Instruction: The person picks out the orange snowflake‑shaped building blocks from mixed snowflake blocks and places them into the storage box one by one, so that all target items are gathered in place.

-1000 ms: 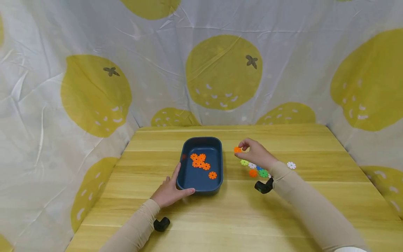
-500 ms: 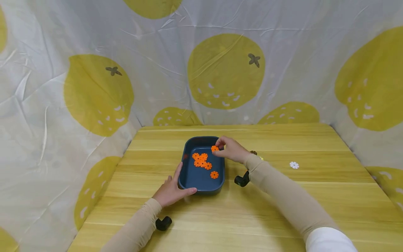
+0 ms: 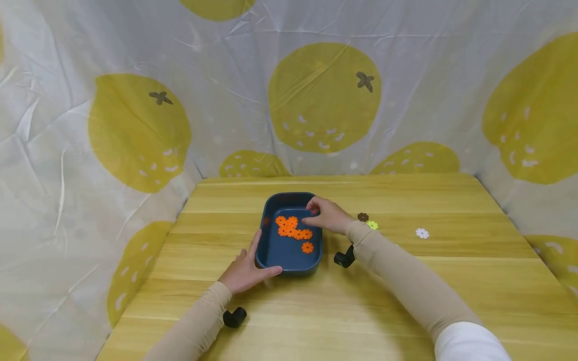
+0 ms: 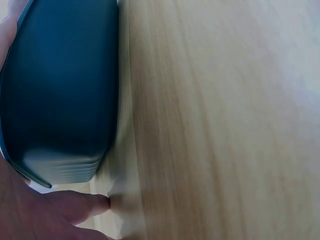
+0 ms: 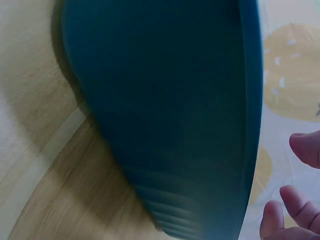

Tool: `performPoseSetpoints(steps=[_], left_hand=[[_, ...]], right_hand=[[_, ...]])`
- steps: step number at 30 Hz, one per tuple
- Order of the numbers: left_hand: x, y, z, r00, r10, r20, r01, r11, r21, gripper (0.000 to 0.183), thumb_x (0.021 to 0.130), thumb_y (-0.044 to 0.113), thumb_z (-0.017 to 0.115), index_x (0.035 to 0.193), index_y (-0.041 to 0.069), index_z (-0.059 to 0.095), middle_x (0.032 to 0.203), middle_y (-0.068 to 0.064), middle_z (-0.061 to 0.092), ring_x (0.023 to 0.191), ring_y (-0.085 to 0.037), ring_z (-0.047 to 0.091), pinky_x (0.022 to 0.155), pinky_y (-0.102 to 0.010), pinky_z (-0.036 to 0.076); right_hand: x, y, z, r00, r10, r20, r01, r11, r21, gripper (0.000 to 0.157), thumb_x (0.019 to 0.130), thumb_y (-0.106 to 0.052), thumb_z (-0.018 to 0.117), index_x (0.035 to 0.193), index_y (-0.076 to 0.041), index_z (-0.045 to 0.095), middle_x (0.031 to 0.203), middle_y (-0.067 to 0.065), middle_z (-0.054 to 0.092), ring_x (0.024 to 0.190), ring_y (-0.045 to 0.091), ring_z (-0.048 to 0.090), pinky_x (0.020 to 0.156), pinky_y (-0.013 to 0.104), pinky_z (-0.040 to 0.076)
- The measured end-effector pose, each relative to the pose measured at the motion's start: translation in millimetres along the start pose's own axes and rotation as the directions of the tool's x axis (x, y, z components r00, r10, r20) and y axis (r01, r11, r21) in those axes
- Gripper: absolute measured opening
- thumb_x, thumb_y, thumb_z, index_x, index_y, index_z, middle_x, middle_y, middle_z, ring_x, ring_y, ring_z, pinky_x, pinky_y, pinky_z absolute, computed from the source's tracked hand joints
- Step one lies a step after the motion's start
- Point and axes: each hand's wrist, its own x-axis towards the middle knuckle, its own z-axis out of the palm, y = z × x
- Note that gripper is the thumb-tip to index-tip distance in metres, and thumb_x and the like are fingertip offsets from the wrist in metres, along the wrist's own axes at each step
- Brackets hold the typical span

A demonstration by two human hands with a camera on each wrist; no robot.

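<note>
A dark blue tray (image 3: pixel 276 254) sits on the wooden table, with several orange snowflake-shaped plastic discs (image 3: pixel 290 231) inside it. At its near left corner my left hand (image 3: pixel 244 273) rests, thumb along the front rim and index finger straight up the left side. In the left wrist view, other fingers of this hand (image 4: pixel 75 206) lie beside the tray's outer wall. My right hand (image 3: pixel 330 216) is over the right rim, thumb and fingertips apart above the inside. The right wrist view shows those fingers (image 5: pixel 297 207) spread with nothing between them, past the tray's wall (image 5: pixel 175 115).
To the right of the tray lie a brown disc (image 3: pixel 363 217), a yellow-green disc (image 3: pixel 372 225) and, farther off, a white disc (image 3: pixel 422 233). My right forearm covers the table area in front of them. A lemon-print curtain (image 3: pixel 322 95) stands behind the table.
My right hand moved left from the loose discs to above the tray, carrying an orange disc, and let it go; it lies beside the other orange ones. The left hand stayed at the tray's corner.
</note>
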Motion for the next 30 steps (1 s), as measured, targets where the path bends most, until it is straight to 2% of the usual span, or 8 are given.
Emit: performPoseSetpoints(steps=[7,14,17,24,30], left_hand=[[0.1,1.0,-0.3,1.0,-0.003,0.006,0.003,1.0,-0.004,0.121,0.075,0.078,0.071,0.163,0.04,-0.004,0.157,-0.04,0.029,0.144,-0.063,0.029,0.103,-0.077,0.037],[-0.2,1.0,-1.1,1.0,0.003,0.002,-0.003,1.0,-0.002,0.12,0.075,0.078,0.07,0.162,0.041,-0.004,0.158,-0.039,0.029,0.145,-0.062,0.027,0.102,-0.078,0.038],[-0.4,1.2,-1.7,1.0,0.005,0.001,-0.005,1.0,0.0,0.12,0.076,0.078,0.07,0.163,0.041,-0.004,0.158,-0.04,0.028,0.144,-0.063,0.027,0.102,-0.078,0.038],[-0.6,1.5,-1.9,1.0,0.002,0.005,-0.002,1.0,-0.001,0.12,0.076,0.077,0.07,0.163,0.04,-0.005,0.158,-0.041,0.027,0.143,-0.064,0.029,0.102,-0.077,0.038],[0.0,2.7,-1.0,1.0,0.0,0.007,0.0,1.0,-0.002,0.12,0.077,0.076,0.071,0.163,0.04,-0.005,0.158,-0.041,0.026,0.142,-0.064,0.03,0.102,-0.077,0.038]], right_hand=[[-16.9,10.8,-13.7,0.999,-0.007,-0.035,0.007,1.0,0.003,0.034,0.094,-0.029,0.074,0.118,-0.009,0.06,0.113,0.012,0.059,0.103,0.026,0.055,0.084,0.038,0.047],[-47.5,35.0,-34.2,0.997,0.027,-0.079,-0.023,0.999,0.048,0.033,0.094,-0.027,0.074,0.117,-0.009,0.06,0.117,0.019,0.058,0.107,0.027,0.053,0.086,0.039,0.045],[-61.9,46.7,-40.6,0.995,0.05,-0.084,-0.047,0.998,0.037,0.034,0.095,-0.026,0.073,0.118,-0.006,0.059,0.114,0.017,0.058,0.105,0.027,0.052,0.088,0.04,0.044],[-89.9,70.0,-41.7,0.985,0.143,-0.094,-0.149,0.987,-0.065,0.032,0.095,-0.024,0.072,0.112,-0.001,0.058,0.097,0.008,0.054,0.086,0.022,0.05,0.073,0.035,0.041],[-101.9,81.2,-32.7,0.969,0.209,-0.135,-0.234,0.949,-0.213,0.033,0.09,-0.027,0.076,0.107,-0.002,0.064,0.097,0.01,0.066,0.08,0.02,0.055,0.071,0.034,0.046]])
